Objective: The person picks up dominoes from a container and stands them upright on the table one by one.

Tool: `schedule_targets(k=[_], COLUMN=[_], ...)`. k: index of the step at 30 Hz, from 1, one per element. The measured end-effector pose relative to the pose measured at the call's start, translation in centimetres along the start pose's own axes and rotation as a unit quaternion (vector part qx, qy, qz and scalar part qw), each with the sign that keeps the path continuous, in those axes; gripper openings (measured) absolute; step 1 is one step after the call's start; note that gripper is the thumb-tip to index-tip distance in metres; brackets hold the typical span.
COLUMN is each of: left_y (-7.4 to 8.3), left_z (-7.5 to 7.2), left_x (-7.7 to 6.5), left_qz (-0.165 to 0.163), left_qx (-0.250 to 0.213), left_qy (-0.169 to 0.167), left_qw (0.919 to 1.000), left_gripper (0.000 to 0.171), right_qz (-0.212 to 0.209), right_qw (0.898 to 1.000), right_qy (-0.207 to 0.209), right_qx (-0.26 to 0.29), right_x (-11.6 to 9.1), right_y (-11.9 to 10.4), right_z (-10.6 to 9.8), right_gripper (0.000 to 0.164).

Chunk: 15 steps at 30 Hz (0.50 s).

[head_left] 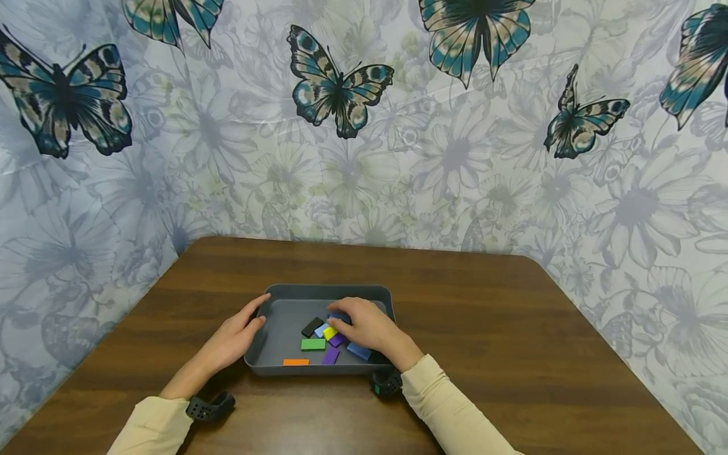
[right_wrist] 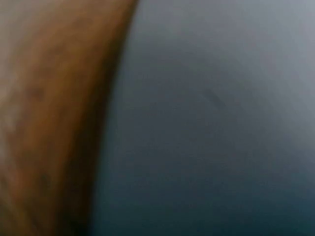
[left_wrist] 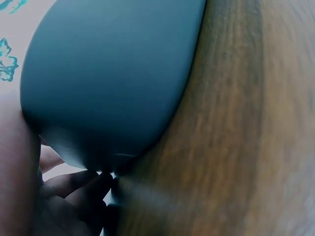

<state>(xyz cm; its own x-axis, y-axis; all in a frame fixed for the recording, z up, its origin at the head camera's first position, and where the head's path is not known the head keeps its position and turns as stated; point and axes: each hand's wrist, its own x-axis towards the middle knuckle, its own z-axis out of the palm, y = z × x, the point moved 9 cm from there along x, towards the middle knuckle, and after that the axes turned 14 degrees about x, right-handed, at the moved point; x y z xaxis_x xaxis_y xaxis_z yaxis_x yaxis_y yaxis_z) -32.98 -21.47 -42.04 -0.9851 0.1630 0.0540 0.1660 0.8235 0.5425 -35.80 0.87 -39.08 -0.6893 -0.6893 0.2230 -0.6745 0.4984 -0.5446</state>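
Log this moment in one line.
left hand: touches left side of tray | right hand: over blocks in tray | orange block: apart from others

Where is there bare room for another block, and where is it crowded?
In the tray, bare floor lies between the left hand and the black block. The table is bare between tray and wall. Crowded: around the yellow block, where others bunch beside the right hand.

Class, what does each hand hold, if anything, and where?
Left hand touches the tray at its left side; right hand is at a blue block. Whether either grips is unclear.
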Motion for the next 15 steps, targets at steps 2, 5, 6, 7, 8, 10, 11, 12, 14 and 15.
schedule_targets(k=[2,5,6,7,8,10,11,12,14,15], left_y=[0.2,0.3,0.3,0.3,0.3,0.4,0.4,0.4,0.4,0.4], left_z=[-0.1,0.0,0.0,0.1,0.2,0.3,0.4,0.5,0.6,0.6], left_x=[0.0,0.0,0.0,0.0,0.0,0.0,0.0,0.0,0.0,0.0], left_qz=[0.002,0.003,0.003,0.003,0.003,0.003,0.003,0.003,0.003,0.003], left_qx=[0.007,0.015,0.016,0.017,0.018,0.02,0.021,0.021,0.02,0.02], left_qy=[-0.006,-0.018,-0.022,-0.025,-0.028,-0.03,-0.032,-0.033,-0.034,-0.034], left_qw=[1.0,0.9997,0.9996,0.9995,0.9995,0.9993,0.9993,0.9992,0.9992,0.9992], left_gripper=[0.059,0.062,0.063,0.063,0.064,0.064,0.064,0.064,0.064,0.064], right_qz=[-0.017,-0.038,-0.043,-0.048,-0.052,-0.06,-0.065,-0.068,-0.073,-0.075], right_qw=[1.0,0.999,0.999,0.998,0.998,0.997,0.997,0.997,0.996,0.996], right_qy=[-0.002,-0.008,-0.01,-0.011,-0.013,-0.019,-0.022,-0.025,-0.031,-0.033], right_qx=[-0.013,-0.026,-0.027,-0.029,-0.032,-0.039,-0.04,-0.041,-0.043,-0.042], right_x=[0.1,0.2,0.2,0.1,0.0,-0.2,-0.4,-0.5,-0.5,-0.6], right_y=[-0.3,-0.7,-0.8,-0.9,-1.0,-1.2,-1.3,-1.4,-1.5,-1.5], right_z=[0.1,0.3,0.3,0.4,0.4,0.6,0.7,0.8,1.0,1.0], right_gripper=[0.034,0.033,0.033,0.032,0.032,0.031,0.031,0.03,0.03,0.029])
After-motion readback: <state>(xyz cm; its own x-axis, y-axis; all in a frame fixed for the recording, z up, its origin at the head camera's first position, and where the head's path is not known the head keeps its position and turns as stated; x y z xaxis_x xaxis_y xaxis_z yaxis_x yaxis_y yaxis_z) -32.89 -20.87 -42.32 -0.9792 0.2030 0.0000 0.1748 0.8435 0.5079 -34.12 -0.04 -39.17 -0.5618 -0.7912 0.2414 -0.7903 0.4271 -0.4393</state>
